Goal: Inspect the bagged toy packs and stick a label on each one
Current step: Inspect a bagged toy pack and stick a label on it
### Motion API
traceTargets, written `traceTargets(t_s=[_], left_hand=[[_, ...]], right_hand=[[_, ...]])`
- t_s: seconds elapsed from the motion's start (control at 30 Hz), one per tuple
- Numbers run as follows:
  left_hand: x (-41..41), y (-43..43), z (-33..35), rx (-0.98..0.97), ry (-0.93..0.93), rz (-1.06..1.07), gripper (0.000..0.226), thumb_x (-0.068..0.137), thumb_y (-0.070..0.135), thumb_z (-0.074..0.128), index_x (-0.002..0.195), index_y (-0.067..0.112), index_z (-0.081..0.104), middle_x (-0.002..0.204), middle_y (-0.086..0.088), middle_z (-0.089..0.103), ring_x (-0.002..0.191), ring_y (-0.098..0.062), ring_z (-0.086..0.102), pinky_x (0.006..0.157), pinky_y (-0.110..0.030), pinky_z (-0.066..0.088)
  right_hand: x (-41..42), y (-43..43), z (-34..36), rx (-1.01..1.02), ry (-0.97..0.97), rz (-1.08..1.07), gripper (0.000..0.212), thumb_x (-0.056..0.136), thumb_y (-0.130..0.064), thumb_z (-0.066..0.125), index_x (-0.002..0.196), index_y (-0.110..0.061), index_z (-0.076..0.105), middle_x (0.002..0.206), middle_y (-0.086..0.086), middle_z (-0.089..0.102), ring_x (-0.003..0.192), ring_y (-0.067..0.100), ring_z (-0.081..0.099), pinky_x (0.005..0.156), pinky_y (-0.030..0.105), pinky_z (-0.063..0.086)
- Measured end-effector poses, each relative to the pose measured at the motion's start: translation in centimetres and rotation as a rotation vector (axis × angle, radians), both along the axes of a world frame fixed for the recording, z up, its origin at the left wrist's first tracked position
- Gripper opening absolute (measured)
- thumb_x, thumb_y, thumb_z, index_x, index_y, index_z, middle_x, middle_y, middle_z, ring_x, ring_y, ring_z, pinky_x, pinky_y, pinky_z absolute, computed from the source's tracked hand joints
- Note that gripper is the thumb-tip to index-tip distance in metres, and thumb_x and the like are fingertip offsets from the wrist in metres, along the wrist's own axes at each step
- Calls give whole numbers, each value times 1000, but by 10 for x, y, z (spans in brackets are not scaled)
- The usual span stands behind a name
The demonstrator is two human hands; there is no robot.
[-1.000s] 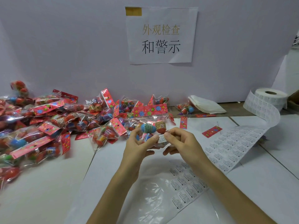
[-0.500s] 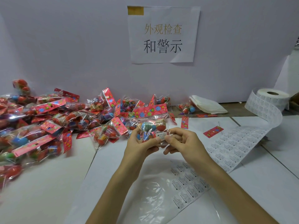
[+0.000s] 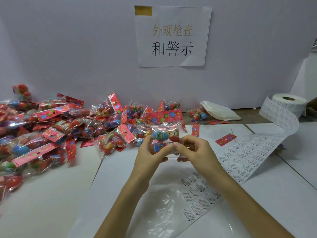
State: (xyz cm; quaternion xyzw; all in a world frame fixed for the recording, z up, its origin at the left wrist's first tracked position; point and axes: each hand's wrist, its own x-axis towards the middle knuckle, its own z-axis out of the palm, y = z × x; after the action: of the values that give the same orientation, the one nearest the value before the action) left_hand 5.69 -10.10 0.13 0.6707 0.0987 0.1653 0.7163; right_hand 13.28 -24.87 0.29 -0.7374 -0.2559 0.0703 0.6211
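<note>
A clear bagged toy pack (image 3: 165,133) with a red flowered header card and blue and red egg toys is held upright above the table's middle. My left hand (image 3: 151,152) grips its lower left side. My right hand (image 3: 193,150) pinches its lower right front, thumb and forefinger pressed on the bag where a small white label was; the label itself is hidden under the fingers. A long label strip (image 3: 243,155) runs from a label roll (image 3: 289,103) at the right down under my right forearm.
A large pile of bagged toy packs (image 3: 56,127) covers the left side and the back of the table. A clear plastic bag (image 3: 171,208) lies flat in front of me. A folded white stack (image 3: 219,111) and loose red header cards (image 3: 225,139) lie at the back right.
The pack has been turned upright, its header card now on top. My right thumb and forefinger moved from holding the small label at the pack's side to pressing on the bag.
</note>
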Motion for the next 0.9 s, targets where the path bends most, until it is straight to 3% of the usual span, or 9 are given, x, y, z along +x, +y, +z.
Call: traceTargets(t_s=[0.2, 0.4, 0.63, 0.9], left_hand=[[0, 5, 0, -34, -2, 20, 38, 86, 18, 79, 121, 21, 65, 101, -1, 78, 94, -23, 76, 79, -29, 62], [-2, 7, 2, -106, 12, 15, 37, 86, 14, 78, 121, 17, 66, 101, -5, 78, 91, -24, 76, 73, -26, 60], [-2, 6, 2, -86, -1, 17, 37, 88, 22, 76, 123, 18, 65, 106, -6, 77, 93, -23, 76, 74, -26, 60], [-1, 3, 1, -79, 1, 39, 33, 92, 29, 72, 121, 15, 64, 101, -5, 78, 92, -22, 76, 79, -30, 62]], right_hand=[[1, 0, 0, -9, -12, 14, 9, 92, -31, 71, 92, -22, 72, 81, -3, 76, 72, 19, 75, 69, 27, 62], [0, 0, 1, 13, -10, 67, 8, 97, -24, 67, 91, -24, 73, 80, 0, 76, 71, 20, 75, 68, 24, 60], [-1, 0, 2, 42, 3, 84, 12, 99, -27, 64, 95, -23, 73, 83, 1, 76, 71, 23, 74, 73, 33, 62], [-2, 0, 2, 16, -54, 83, 10, 93, -29, 70, 96, -18, 71, 81, 3, 75, 69, 21, 72, 68, 26, 58]])
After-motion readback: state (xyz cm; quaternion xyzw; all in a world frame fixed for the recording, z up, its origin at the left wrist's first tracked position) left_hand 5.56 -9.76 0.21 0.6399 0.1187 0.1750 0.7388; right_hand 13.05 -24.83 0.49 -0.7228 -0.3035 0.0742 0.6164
